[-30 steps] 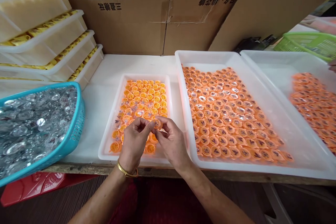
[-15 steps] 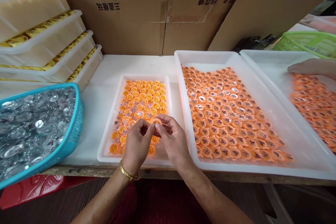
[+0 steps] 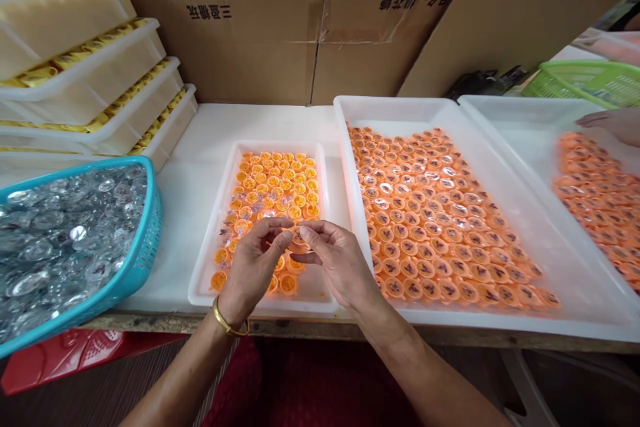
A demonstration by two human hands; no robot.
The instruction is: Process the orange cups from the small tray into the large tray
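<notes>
Over the small white tray (image 3: 200, 273), my left hand (image 3: 255, 263) and my right hand (image 3: 337, 260) meet with bent fingers. Between their fingertips is a small round orange cup (image 3: 297, 239), largely covered by the fingers. My right thumb presses on its top, and the left thumb and forefinger pinch at its left side. Beneath, the tray holds rows of orange cups (image 3: 287, 283) with yellow-orange contents. Several clear discs with dark print (image 3: 267, 213) lie over the middle cups.
A blue basket (image 3: 145, 240) of clear discs stands left, before stacked white bins (image 3: 135, 97) with yellow packets. Right is a large white tray (image 3: 353, 180) of lidded orange cups. Another person's hand (image 3: 613, 125) is over a further tray (image 3: 530, 123). Cardboard boxes (image 3: 240, 53) stand behind.
My left hand has shifted slightly left, and the fingers have turned around the orange cup. The other person's hand has moved right, away from the cups in its tray.
</notes>
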